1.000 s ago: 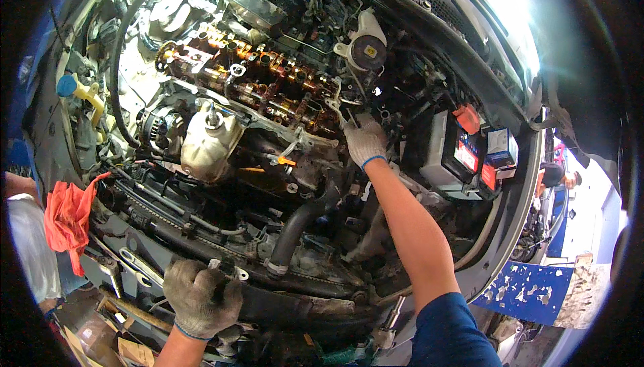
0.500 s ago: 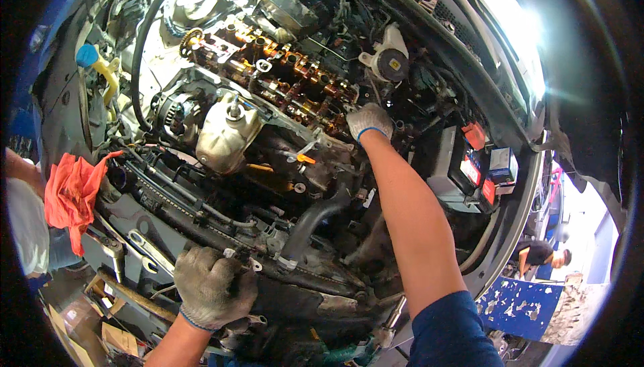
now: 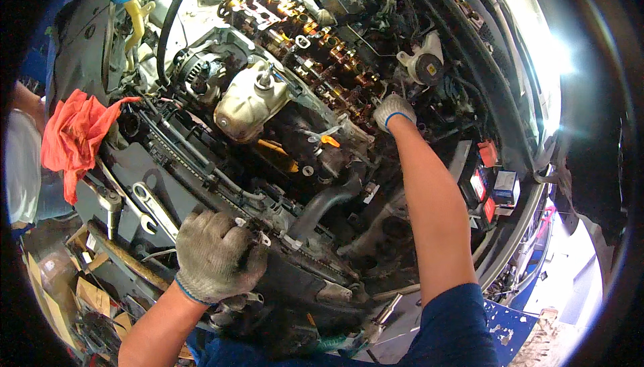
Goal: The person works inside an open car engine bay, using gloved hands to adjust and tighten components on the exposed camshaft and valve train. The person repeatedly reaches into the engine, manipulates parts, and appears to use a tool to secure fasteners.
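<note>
In the head view, my left hand (image 3: 221,253), in a dirty knit glove, rests with curled fingers on the car's front panel, gripping its edge near a small metal bracket (image 3: 265,238). Beside it lie wrenches (image 3: 149,207) and a ratchet (image 3: 109,201). My gloved right hand (image 3: 392,109) reaches to the right end of the exposed, oily cylinder head (image 3: 310,65), its fingers bent; what they hold is hidden. A reservoir (image 3: 421,60) is just above that hand. An orange-tipped piece (image 3: 327,140) sits below the head.
A red rag (image 3: 75,136) drapes over the left front, beside another person's arm (image 3: 25,99). A battery (image 3: 477,186) and a small box (image 3: 504,188) are at the right. Cardboard boxes (image 3: 94,296) lie lower left. The dark hood edge (image 3: 590,152) is far right.
The view has shifted, so the engine bay sits higher and further right. My right hand stays at the cylinder head's end with fingers less visible. My left hand stays at the front panel.
</note>
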Tool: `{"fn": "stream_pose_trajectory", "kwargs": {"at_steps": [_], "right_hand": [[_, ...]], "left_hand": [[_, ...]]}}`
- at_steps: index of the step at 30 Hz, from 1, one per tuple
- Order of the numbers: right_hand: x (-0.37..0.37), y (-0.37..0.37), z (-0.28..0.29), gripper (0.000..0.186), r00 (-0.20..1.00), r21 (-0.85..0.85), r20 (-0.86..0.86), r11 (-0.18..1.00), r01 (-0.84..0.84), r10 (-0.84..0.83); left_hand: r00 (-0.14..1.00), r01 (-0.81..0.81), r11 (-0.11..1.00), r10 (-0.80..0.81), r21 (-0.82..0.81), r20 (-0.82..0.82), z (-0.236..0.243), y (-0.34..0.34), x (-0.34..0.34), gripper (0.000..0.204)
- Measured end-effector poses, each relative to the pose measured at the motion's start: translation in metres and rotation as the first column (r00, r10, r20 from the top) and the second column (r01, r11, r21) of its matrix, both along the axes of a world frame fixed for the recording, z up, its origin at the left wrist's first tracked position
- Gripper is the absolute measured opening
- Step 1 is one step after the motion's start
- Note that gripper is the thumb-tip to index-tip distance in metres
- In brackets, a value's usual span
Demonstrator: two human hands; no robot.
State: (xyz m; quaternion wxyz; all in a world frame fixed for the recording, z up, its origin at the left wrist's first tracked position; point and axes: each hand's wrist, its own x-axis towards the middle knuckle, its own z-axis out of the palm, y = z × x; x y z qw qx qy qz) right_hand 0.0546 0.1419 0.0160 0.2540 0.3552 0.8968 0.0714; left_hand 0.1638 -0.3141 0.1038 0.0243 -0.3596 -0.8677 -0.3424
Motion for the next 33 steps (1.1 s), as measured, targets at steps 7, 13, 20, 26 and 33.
{"fn": "stream_pose_trajectory", "kwargs": {"at_steps": [7, 13, 20, 26, 33], "right_hand": [[-0.001, 0.002, -0.007, 0.039, 0.990, -0.010, 0.080, 0.993, -0.118, 0.118], [0.002, -0.001, 0.005, 0.037, 0.993, -0.010, 0.023, 0.993, -0.116, 0.116], [0.003, 0.003, 0.031, 0.051, 0.988, -0.129, -0.131, 0.986, -0.103, 0.086], [0.038, 0.022, 0.044, 0.053, 0.762, -0.029, 0.119, 0.769, -0.638, 0.637], [0.180, 0.034, 0.050, 0.036, 0.745, -0.157, 0.111, 0.751, -0.641, 0.658]], "left_hand": [[1.000, -0.010, 0.999, 0.011, 0.030, -0.016, -0.003, 0.002, 0.000, 0.024], [1.000, -0.013, 1.000, 0.013, 0.006, 0.003, -0.001, 0.000, 0.001, 0.023], [1.000, -0.009, 1.000, 0.009, -0.018, -0.002, -0.001, 0.001, 0.000, 0.024], [1.000, -0.021, 1.000, 0.021, 0.012, -0.012, 0.004, 0.005, 0.000, 0.024], [0.998, -0.034, 0.998, 0.036, 0.044, -0.054, 0.003, 0.008, 0.003, 0.025]]}}
